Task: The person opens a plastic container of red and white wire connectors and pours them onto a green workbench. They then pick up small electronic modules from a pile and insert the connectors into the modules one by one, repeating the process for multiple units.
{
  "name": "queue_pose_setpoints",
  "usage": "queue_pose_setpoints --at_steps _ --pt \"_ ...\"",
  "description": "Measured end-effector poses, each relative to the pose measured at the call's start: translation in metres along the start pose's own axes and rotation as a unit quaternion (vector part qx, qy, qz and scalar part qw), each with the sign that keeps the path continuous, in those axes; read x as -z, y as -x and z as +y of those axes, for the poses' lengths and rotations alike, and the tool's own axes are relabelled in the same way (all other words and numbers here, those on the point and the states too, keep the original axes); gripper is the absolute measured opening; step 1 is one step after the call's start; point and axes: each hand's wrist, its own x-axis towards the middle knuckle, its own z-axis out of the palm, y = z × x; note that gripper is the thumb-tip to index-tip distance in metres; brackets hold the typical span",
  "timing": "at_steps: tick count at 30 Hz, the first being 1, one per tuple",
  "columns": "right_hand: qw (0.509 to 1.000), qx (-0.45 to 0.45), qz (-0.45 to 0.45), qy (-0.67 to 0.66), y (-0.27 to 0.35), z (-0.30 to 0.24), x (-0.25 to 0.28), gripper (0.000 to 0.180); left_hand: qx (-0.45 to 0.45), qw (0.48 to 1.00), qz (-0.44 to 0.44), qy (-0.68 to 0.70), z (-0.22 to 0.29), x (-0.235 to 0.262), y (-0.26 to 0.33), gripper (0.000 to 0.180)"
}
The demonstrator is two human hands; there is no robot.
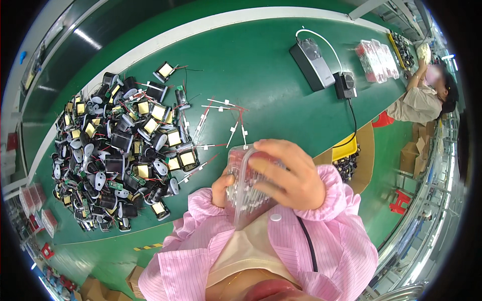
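A clear plastic box (241, 208) filled with thin red and white wire leads is held up close to my body, over the near edge of the green table. My left hand (220, 190) grips its left side, the thumb pressed on the wall. From the right, my right hand (296, 175) curls over the box, one finger hooked at its top edge; the lower fingers are slightly blurred. Several loose wire leads (233, 131) with white tags lie just beyond the box. To the left spreads a large pile of small black electronic units (118, 163) with yellow pads and green circuit boards.
A grey and black device (312, 65) stands at the back, cabled to a small black block (345, 85). Further right are clear plastic boxes (376, 61). A cardboard box (365, 158) with a yellow tray (345, 148) stands at the right. Another person (424, 98) sits at far right.
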Motion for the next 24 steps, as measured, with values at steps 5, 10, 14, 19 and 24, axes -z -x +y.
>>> queue_pose_setpoints --at_steps 5,10,14,19,24 --pt "0.992 0.1 -0.076 -0.012 0.025 -0.015 -0.007 0.031 -0.023 0.999 0.009 0.026 0.003 -0.027 0.004 0.074" --pt "0.965 0.242 -0.096 -0.03 0.034 -0.017 -0.011 0.019 0.044 0.964 -0.114 0.237 0.0 -0.023 -0.006 0.069" --pt "0.927 0.357 -0.101 -0.045 0.033 -0.021 -0.017 0.012 0.072 0.994 0.067 -0.049 0.005 -0.057 -0.022 0.054" --pt "0.914 0.391 -0.101 -0.035 0.015 -0.018 -0.02 0.016 0.096 0.983 0.152 -0.047 0.003 -0.087 -0.04 0.045" --pt "0.907 0.413 -0.08 0.001 0.01 -0.014 -0.031 0.016 0.095 0.984 0.145 -0.036 0.003 -0.08 -0.046 0.043"
